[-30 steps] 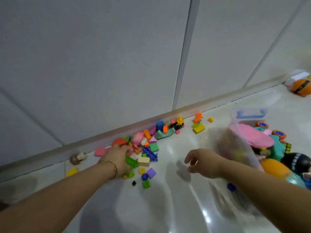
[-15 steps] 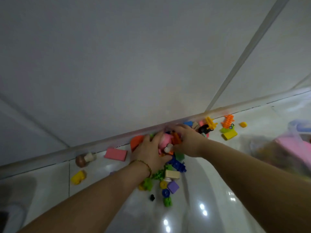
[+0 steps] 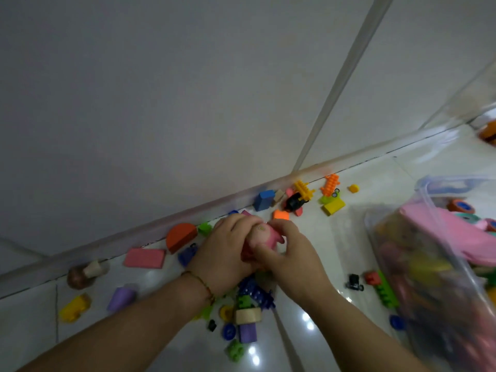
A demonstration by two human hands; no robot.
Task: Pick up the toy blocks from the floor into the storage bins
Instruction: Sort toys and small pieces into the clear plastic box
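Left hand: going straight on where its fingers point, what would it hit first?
Likely the blue block by the wall, just beyond the left hand and the pink toy it grips; depth is unclear.

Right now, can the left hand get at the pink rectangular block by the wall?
Likely yes: the pink rectangular block lies flat just left of the left hand, only a small blue block between. But both that hand and the right hand grip a pink toy.

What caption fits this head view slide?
Left hand and right hand grip a pink toy near the clear bin.
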